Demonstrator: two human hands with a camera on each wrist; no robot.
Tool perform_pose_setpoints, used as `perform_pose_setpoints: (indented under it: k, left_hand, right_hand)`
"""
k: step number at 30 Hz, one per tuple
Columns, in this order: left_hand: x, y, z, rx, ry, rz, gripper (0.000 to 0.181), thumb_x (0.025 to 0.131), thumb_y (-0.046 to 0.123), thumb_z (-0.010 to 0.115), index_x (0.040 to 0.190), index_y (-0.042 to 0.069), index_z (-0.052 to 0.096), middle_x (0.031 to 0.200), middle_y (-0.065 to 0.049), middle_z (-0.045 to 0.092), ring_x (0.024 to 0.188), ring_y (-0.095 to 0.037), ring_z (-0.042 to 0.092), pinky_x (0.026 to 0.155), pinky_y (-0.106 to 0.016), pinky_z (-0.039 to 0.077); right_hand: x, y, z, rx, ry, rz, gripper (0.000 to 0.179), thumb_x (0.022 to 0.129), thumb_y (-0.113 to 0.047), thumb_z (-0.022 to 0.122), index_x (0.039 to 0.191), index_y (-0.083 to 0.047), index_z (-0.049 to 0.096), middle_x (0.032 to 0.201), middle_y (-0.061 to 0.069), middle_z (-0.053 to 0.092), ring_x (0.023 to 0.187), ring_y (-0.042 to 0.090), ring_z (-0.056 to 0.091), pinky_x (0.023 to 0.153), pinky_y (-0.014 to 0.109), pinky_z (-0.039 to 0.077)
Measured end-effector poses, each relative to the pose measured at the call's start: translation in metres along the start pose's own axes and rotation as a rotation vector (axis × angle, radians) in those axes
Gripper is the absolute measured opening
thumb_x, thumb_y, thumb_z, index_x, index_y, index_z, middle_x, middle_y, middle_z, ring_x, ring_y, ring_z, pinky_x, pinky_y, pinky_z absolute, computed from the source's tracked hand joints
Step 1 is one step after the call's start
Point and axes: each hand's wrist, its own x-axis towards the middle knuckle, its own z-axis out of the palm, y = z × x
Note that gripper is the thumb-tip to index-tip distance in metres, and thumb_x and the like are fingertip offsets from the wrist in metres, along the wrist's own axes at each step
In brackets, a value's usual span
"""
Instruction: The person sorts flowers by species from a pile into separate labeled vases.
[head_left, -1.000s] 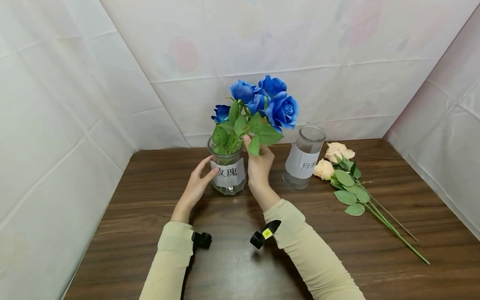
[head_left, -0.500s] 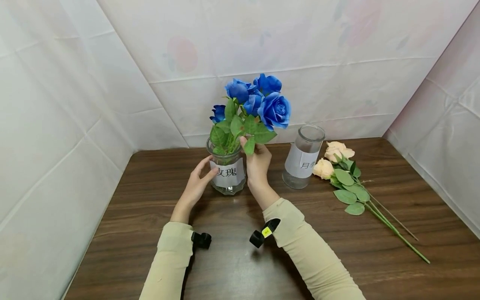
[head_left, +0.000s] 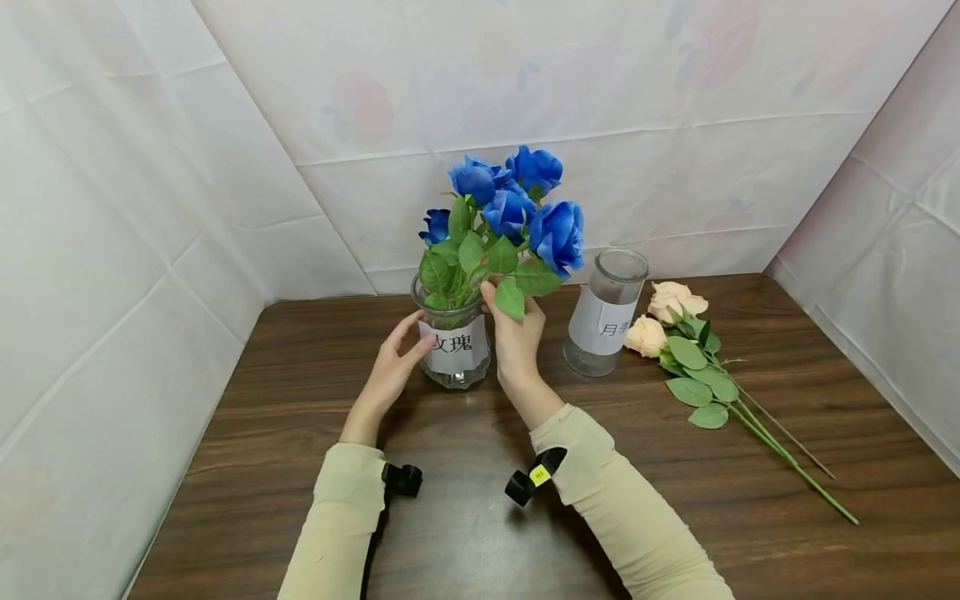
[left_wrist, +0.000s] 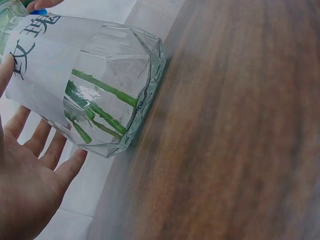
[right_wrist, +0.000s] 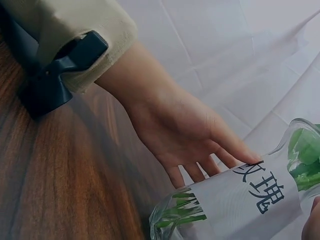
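A clear glass vase [head_left: 459, 379] with a white paper label stands on the table, holding several blue roses [head_left: 480, 179] on green stems. The stem ends [left_wrist: 105, 92] show inside its faceted bottom in the left wrist view. My left hand [head_left: 390, 371] holds the vase from the left, thumb on the label and fingers behind the glass. At the right of the rim, my right hand [head_left: 519, 342] pinches the stem of the rightmost blue rose [head_left: 557, 236]. Leaves cover its fingertips and the stem. In the right wrist view only a bit of the right hand [right_wrist: 312, 222] shows.
To the right stands a taller labelled glass vase [head_left: 592, 358], with no flowers in it. Beside it lie peach-coloured roses [head_left: 677, 302], their stems reaching toward the front right of the wooden table [head_left: 750, 542]. White cloth walls [head_left: 360, 208] border the table.
The rightmost rose moves left and lower with my right hand, then its bloom turns to face right. My right wrist shifts slightly. My left hand stays on the vase.
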Motion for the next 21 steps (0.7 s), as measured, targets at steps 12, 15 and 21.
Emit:
perform_pose_setpoints:
  k: [12, 15, 21]
  left_hand:
    - [0.013, -0.031, -0.003, -0.005, 0.012, 0.036, 0.06, 0.103, 0.028, 0.055, 0.156, 0.012, 0.031, 0.162, -0.014, 0.021, 0.148, -0.028, 0.018, 0.118, -0.048, 0.022]
    - [0.012, -0.03, -0.004, -0.003, 0.012, 0.027, 0.06, 0.102, 0.029, 0.056, 0.155, 0.013, 0.032, 0.162, -0.013, 0.021, 0.148, -0.027, 0.018, 0.118, -0.048, 0.022]
    - [0.004, -0.013, -0.004, -0.013, -0.002, -0.002, 0.06, 0.102, 0.026, 0.055, 0.155, 0.009, 0.032, 0.161, -0.017, 0.022, 0.149, -0.03, 0.015, 0.118, -0.05, 0.02]
  right_hand:
    - [-0.011, -0.008, -0.014, -0.06, -0.028, 0.037, 0.027, 0.087, -0.004, 0.076, 0.112, 0.006, 0.07, 0.102, 0.01, 0.072, 0.084, 0.014, 0.066, 0.084, 0.042, 0.055]
    - [-0.015, -0.008, -0.021, -0.085, -0.051, 0.026, 0.026, 0.087, 0.0, 0.073, 0.111, 0.007, 0.069, 0.099, 0.009, 0.072, 0.081, 0.015, 0.066, 0.083, 0.041, 0.055]
    - [-0.021, -0.012, -0.037, -0.043, -0.101, 0.007, 0.02, 0.087, 0.008, 0.067, 0.107, 0.009, 0.068, 0.094, 0.004, 0.07, 0.079, 0.016, 0.066, 0.076, 0.029, 0.055]
